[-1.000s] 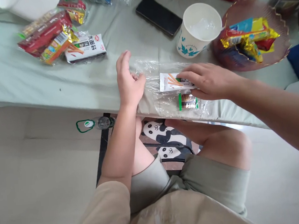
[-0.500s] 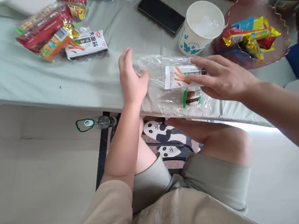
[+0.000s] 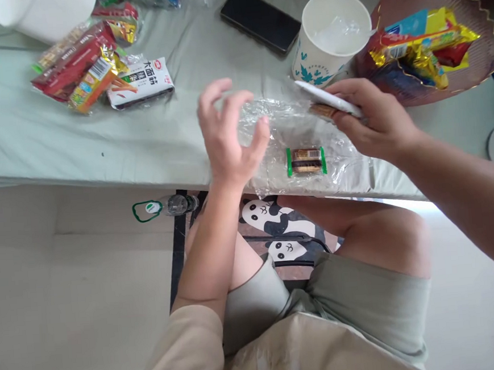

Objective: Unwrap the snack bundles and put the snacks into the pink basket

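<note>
My right hand (image 3: pixel 367 113) grips a flat white snack packet (image 3: pixel 329 97), lifted and turned edge-on above the table. A brownish piece shows just under the packet, too hidden to name. My left hand (image 3: pixel 232 135) holds nothing; its fingers are spread and curved at the left side of a clear plastic bag (image 3: pixel 342 149). The bag lies flat and crinkled on the cloth. On it rests a small wrapped biscuit (image 3: pixel 306 161) with green ends, below the lifted packet.
Behind my right hand stand a paper cup (image 3: pixel 333 35) with clear plastic inside and a pink scalloped bowl (image 3: pixel 480 30) of wrapped snacks. A black phone (image 3: pixel 260 20) lies further back. Several snack packs (image 3: pixel 79 67) are heaped at left. A bottle (image 3: pixel 180 204) is below the table edge.
My right hand has picked the white packet up off the bag and tilted it on edge. My left hand has moved slightly right, fingers spreading wider. The biscuit now shows fully.
</note>
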`<act>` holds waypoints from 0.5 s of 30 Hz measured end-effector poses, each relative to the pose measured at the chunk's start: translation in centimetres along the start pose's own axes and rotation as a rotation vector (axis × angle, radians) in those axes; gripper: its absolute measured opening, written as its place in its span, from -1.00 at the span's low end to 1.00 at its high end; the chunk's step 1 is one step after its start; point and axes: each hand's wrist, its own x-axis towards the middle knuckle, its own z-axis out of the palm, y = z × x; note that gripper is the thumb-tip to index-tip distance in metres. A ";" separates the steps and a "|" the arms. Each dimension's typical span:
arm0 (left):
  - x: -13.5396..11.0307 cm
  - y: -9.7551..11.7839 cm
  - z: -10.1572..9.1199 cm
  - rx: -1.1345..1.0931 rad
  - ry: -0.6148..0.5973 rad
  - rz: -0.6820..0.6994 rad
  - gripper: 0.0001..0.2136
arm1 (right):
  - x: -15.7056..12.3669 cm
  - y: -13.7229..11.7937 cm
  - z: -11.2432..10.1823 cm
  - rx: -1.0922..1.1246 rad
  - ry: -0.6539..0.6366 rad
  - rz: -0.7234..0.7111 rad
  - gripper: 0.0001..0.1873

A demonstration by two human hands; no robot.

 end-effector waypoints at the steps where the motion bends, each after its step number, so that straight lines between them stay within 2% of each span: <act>1: -0.1 0.6 0.0 0.018 -0.105 0.022 -0.75 | -0.3 -0.3 -0.2 0.046 0.021 0.014 -0.63; 3: -0.3 1.4 0.3 0.066 -0.291 0.052 -0.82 | -0.9 -0.3 -0.3 0.188 0.056 0.080 -0.62; 5: -0.5 1.6 0.8 0.133 -0.418 0.063 -0.85 | -1.4 0.3 -0.1 0.410 0.101 0.196 -0.60; 9: -0.7 1.3 1.3 0.232 -0.499 0.043 -0.80 | -1.6 2.5 0.4 0.780 0.222 0.376 -0.65; 12: -0.6 1.1 1.2 0.253 -0.514 0.026 -0.72 | -1.6 2.8 -0.2 0.821 0.347 0.440 -0.76; 14: -0.5 1.1 1.1 0.262 -0.526 0.019 -0.65 | -2.0 1.8 -0.9 0.733 0.399 0.403 -0.78; 15: -0.4 1.1 1.1 0.268 -0.535 0.015 -0.60 | -2.4 1.0 -1.2 0.632 0.383 0.351 -0.74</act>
